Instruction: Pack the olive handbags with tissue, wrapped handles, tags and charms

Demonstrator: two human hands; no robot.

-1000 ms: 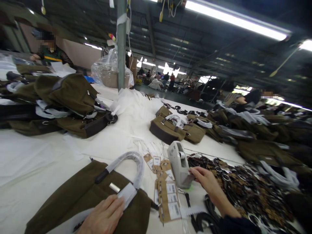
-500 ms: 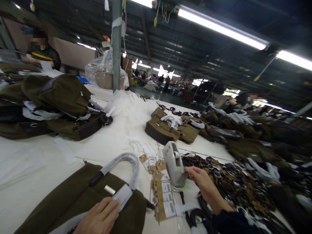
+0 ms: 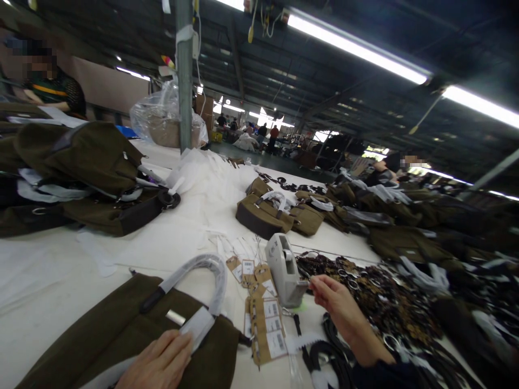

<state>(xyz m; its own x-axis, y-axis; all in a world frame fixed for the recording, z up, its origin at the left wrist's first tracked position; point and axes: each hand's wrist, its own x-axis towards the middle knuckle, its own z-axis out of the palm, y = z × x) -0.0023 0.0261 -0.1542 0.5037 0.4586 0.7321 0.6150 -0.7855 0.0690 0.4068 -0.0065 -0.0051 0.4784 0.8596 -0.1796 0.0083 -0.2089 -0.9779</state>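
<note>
An olive-brown bag [image 3: 121, 329] lies in front of me with its handle [image 3: 203, 273] wrapped in white foam. My left hand [image 3: 156, 364] rests flat on the bag, fingers stretched out, touching a white paper strip [image 3: 197, 326] at the handle's base. My right hand [image 3: 334, 300] is at the front of a grey tape dispenser [image 3: 283, 262], fingers pinched together at its cutter; whether tape is between them is too small to see. Brown paper hang tags [image 3: 265, 324] lie between the bag and the dispenser.
Piles of olive bags sit at the left [image 3: 81, 173], in the middle [image 3: 267, 210] and along the right [image 3: 425, 227]. A heap of dark straps with metal rings [image 3: 385, 302] lies at my right. Other people work at far left [image 3: 44, 86] and right [image 3: 389, 165]. A pole [image 3: 184, 75] stands on the table.
The view has drifted so everything sits slightly further left. My right hand has lifted a little at the dispenser's front. My left hand stays on the bag.
</note>
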